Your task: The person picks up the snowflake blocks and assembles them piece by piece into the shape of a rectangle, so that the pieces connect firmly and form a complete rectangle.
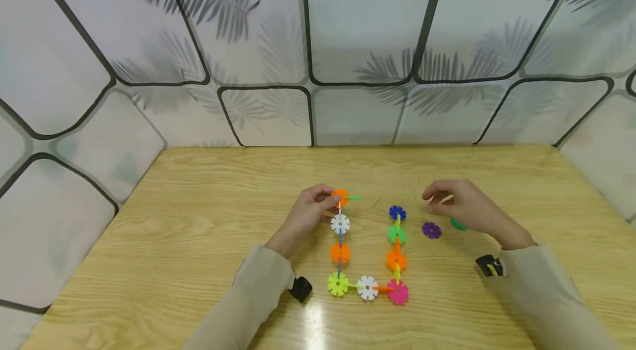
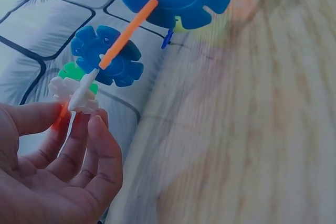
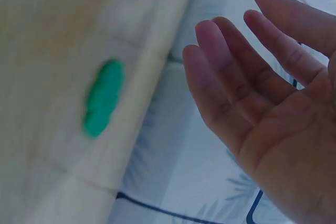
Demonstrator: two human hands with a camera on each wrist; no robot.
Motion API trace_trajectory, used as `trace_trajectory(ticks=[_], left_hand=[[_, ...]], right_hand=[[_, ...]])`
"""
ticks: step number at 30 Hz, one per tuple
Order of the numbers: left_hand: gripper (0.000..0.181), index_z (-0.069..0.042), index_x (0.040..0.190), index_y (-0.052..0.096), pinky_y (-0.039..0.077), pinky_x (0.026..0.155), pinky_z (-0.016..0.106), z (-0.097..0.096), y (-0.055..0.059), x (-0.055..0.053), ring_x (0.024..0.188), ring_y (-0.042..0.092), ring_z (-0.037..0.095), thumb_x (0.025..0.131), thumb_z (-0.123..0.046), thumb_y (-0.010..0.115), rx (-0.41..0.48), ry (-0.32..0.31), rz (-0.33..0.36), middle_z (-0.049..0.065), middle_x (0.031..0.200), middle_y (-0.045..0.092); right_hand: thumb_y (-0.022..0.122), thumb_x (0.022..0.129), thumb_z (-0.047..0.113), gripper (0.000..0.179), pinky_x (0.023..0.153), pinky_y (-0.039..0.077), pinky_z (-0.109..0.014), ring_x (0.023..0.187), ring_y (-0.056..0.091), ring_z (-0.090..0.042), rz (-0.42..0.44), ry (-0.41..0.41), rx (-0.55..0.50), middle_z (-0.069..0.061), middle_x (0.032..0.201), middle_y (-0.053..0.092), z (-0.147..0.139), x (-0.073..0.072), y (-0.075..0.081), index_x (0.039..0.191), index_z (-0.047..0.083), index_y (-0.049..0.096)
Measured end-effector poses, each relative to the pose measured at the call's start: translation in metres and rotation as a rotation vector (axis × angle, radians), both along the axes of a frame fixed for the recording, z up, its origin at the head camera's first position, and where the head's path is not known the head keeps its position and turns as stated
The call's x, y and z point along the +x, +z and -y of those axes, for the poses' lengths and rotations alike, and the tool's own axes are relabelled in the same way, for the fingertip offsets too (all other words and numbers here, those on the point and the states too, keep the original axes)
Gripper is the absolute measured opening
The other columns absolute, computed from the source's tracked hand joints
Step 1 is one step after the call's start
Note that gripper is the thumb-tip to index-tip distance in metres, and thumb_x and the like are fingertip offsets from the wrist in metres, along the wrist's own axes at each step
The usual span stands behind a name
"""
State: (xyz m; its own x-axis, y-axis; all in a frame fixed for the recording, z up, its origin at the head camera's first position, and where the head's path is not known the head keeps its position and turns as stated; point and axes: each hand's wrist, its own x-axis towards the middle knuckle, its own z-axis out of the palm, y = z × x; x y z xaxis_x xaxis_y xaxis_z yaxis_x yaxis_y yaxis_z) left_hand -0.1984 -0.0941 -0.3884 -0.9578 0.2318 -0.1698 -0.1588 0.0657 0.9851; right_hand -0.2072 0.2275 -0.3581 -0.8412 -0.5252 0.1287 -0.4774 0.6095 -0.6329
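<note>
My left hand pinches an orange notched plastic disc at the far end of a chain of interlocking discs. A green disc, seen edge-on, sticks out from it to the right. Below come a white disc, an orange disc and a lime disc. In the left wrist view, thumb and fingertips grip beside a white disc. My right hand holds nothing; its fingers are loosely bent above the table, near a loose purple disc and a teal green disc.
The chain runs along the near side through another white disc to a pink disc. From there it goes away through orange and green discs to a dark blue disc. The wooden table meets a patterned wall covering.
</note>
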Motion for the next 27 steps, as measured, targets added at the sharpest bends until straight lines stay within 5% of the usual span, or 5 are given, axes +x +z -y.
trace_trajectory(ticks=[10, 27], left_hand=[[0.014, 0.000, 0.115, 0.061, 0.054, 0.076, 0.032, 0.002, 0.000, -0.002, 0.086, 0.063, 0.017, 0.104, -0.008, 0.056, -0.017, 0.001, 0.000, 0.004, 0.097, 0.071], [0.011, -0.001, 0.110, 0.061, 0.053, 0.074, 0.031, 0.002, 0.000, -0.003, 0.085, 0.062, 0.017, 0.105, -0.008, 0.054, -0.010, -0.001, -0.006, 0.010, 0.095, 0.068]], right_hand=[[0.078, 0.082, -0.006, 0.017, 0.064, 0.054, -0.028, 0.074, 0.059, -0.010, -0.029, 0.076, 0.133, -0.003, 0.089, 0.071, -0.016, 0.004, -0.021, 0.097, -0.005, 0.072], [0.082, 0.077, -0.001, 0.021, 0.062, 0.050, -0.028, 0.072, 0.054, -0.009, -0.027, 0.072, 0.205, 0.005, 0.085, 0.065, -0.006, 0.006, -0.021, 0.096, -0.001, 0.073]])
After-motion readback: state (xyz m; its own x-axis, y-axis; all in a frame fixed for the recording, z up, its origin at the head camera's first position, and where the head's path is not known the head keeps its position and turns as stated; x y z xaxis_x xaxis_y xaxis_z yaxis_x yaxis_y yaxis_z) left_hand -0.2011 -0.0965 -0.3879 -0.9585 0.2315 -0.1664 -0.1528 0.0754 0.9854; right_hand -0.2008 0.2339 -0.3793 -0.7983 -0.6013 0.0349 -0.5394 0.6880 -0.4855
